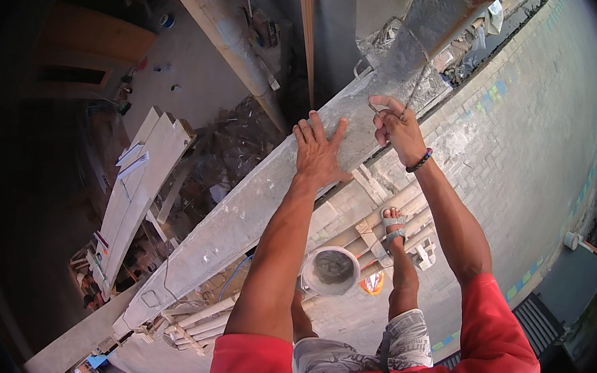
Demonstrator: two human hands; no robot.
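Observation:
My left hand [318, 152] rests with fingers spread on a rough grey concrete beam [221, 223] that runs diagonally across the view. My right hand [397, 126], with a braided bracelet at the wrist, is curled round a thin bent metal rod [415, 86] just above the beam, beside a broad grey rust-stained post or pipe [440, 14]. Below my hands a light bucket [308, 277] with grey wet mix inside stands on a platform of bamboo poles and wooden slats [407, 197].
My sandalled foot [394, 227] is on the bamboo platform over a paved ground [517, 144] far below. At the left are stacked pale boards [134, 195], a lower floor [170, 84] and rubble [220, 154]. A bamboo pole [224, 50] rises behind the beam.

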